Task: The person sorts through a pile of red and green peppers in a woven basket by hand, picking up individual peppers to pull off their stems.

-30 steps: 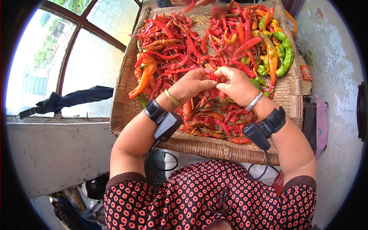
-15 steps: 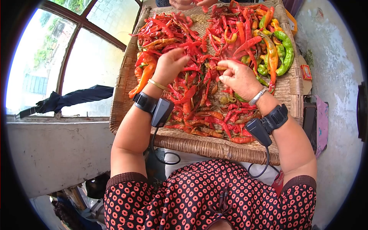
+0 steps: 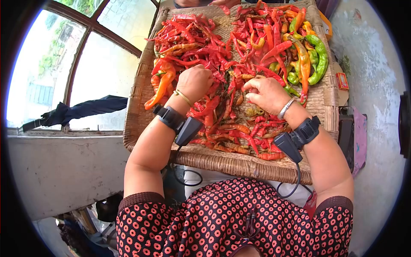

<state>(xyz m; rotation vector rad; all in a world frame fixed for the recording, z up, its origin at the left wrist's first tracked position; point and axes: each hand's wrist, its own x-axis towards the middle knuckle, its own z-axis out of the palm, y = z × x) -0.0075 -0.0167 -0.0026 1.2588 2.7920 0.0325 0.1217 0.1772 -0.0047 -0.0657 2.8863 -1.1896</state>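
Red chili peppers (image 3: 239,136), many of them wrinkled, lie across a woven wicker tray (image 3: 205,159). My left hand (image 3: 196,81) is closed, knuckles up, over the peppers left of the middle; its fingertips are hidden, and so is anything in them. To the right, my right hand (image 3: 269,95) is low over the pile with fingers curled toward the thumb. Something reddish shows between them, but I cannot make out whether it is held. Beside the left wrist lies an orange pepper (image 3: 162,88). Green peppers (image 3: 317,60) lie beyond the right hand.
Another person's hands (image 3: 205,3) are at the tray's far edge. A folded dark umbrella (image 3: 85,111) rests on the sill by the window (image 3: 100,64) at left. Right of the tray are a small red box (image 3: 342,81) and a wall (image 3: 376,85).
My left hand has come down and slightly right, its fingers closing into the peppers. My right hand has shifted a little toward me, still curled. The far person's hands have moved slightly.
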